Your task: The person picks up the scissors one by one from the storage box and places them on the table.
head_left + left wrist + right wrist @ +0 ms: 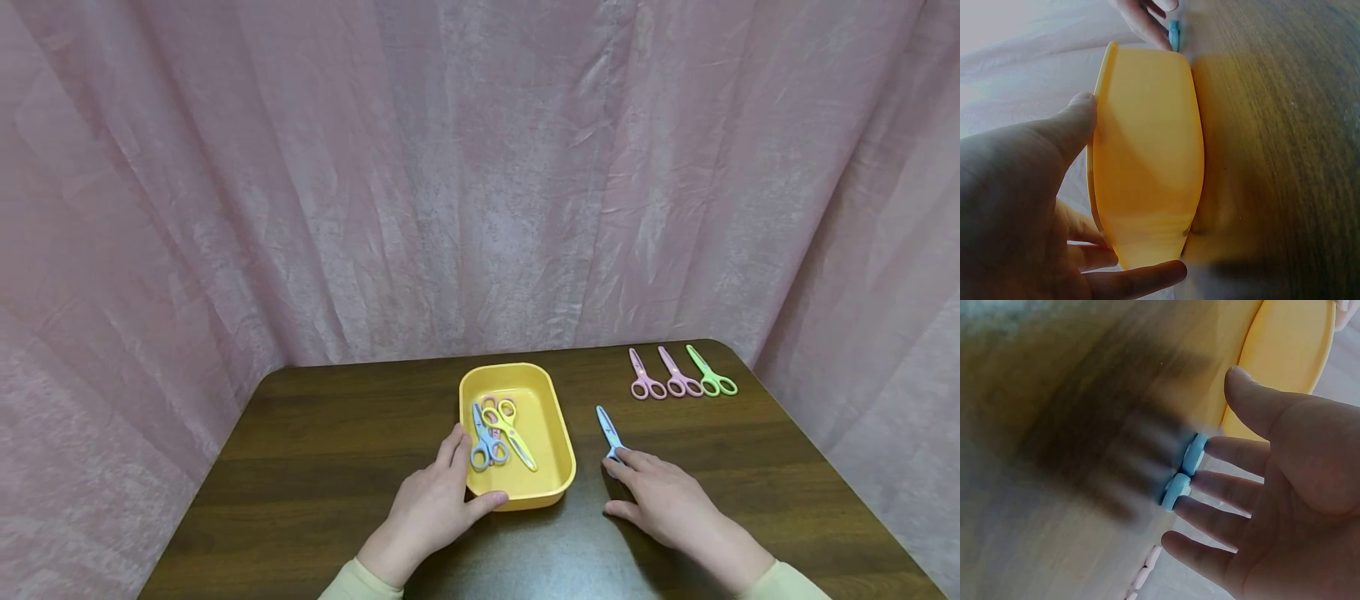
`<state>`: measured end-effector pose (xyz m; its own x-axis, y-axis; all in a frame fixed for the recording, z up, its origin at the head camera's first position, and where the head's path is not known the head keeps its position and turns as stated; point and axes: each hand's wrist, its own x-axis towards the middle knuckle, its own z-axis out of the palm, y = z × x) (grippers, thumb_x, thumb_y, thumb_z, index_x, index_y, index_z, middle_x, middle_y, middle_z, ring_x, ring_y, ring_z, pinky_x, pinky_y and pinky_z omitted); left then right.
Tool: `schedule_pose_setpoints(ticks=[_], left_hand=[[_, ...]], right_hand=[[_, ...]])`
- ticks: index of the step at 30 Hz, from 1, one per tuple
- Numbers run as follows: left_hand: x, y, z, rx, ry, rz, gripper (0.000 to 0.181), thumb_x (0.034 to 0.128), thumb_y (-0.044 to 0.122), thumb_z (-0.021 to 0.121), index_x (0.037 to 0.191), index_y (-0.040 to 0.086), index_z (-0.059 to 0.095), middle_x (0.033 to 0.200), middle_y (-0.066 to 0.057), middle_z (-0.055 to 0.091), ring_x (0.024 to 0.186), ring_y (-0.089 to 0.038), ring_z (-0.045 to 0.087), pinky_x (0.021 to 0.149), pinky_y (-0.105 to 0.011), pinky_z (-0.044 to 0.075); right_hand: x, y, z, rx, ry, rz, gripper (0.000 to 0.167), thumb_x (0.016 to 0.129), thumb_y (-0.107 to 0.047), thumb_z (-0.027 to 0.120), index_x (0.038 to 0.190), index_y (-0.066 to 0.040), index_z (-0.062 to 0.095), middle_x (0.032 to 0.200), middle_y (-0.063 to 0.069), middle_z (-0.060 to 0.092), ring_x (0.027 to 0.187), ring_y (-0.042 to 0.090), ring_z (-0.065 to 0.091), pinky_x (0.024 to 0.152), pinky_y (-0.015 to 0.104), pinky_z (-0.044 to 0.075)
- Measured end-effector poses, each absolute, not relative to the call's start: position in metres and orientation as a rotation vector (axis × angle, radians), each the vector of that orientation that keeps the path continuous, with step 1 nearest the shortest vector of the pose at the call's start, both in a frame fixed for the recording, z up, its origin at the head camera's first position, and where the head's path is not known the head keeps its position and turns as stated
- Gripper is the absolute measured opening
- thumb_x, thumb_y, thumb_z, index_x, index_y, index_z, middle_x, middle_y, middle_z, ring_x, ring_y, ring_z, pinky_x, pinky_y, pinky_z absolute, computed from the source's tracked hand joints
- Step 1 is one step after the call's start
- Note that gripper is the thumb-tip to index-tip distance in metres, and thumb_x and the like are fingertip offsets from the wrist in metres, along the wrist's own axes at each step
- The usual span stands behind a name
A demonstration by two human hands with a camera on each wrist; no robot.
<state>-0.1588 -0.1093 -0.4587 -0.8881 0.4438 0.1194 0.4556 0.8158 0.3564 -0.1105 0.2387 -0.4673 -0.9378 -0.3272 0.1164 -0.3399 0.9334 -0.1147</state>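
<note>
My left hand [431,504] holds the near left corner of a yellow tray [540,425], thumb at the near rim and fingers along the left side. Inside the tray lie yellow scissors [512,433], blue scissors [480,429] and, partly covered by them, pink scissors [490,403]. To the right of the tray, my right hand [667,500] touches the handle loops of another pair of blue scissors [609,427] lying on the table, blades pointing away. In the right wrist view its fingers are fairly straight, with fingertips at the blue loops [1177,492].
At the back right of the dark wooden table [337,433], two pairs of pink scissors [640,371] and green scissors [701,364] lie in a row, blades pointing away. A pink curtain [487,183] hangs behind the table and along its sides.
</note>
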Motion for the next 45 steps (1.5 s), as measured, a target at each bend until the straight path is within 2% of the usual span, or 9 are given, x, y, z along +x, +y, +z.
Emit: schedule_pose_setpoints(ticks=[32,45], left_hand=[[-0.159,-0.110,-0.460,-0.732,-2.967,-0.575,0.106,0.0962,0.072,0.074,0.166,-0.001,0.042,0.172,-0.022,0.040,0.056,-0.020,0.056,0.057,-0.040,0.049],[-0.159,-0.110,-0.459,-0.724,-2.980,-0.586,0.106,0.0960,0.071,0.075,0.167,0.000,0.042,0.173,-0.021,0.039,0.058,-0.021,0.057,0.058,-0.041,0.050]], right_hand=[[-0.159,0.236,-0.459,0.479,-3.072,0.226,0.065,0.099,-0.042,0.083,0.146,0.001,0.068,0.151,0.029,0.062,0.135,0.051,0.062,0.107,0.064,0.051],[-0.179,0.236,-0.457,0.449,-3.100,0.186,0.064,0.101,-0.043,0.081,0.147,-0.001,0.068,0.151,0.027,0.062,0.134,0.050,0.063,0.104,0.065,0.052]])
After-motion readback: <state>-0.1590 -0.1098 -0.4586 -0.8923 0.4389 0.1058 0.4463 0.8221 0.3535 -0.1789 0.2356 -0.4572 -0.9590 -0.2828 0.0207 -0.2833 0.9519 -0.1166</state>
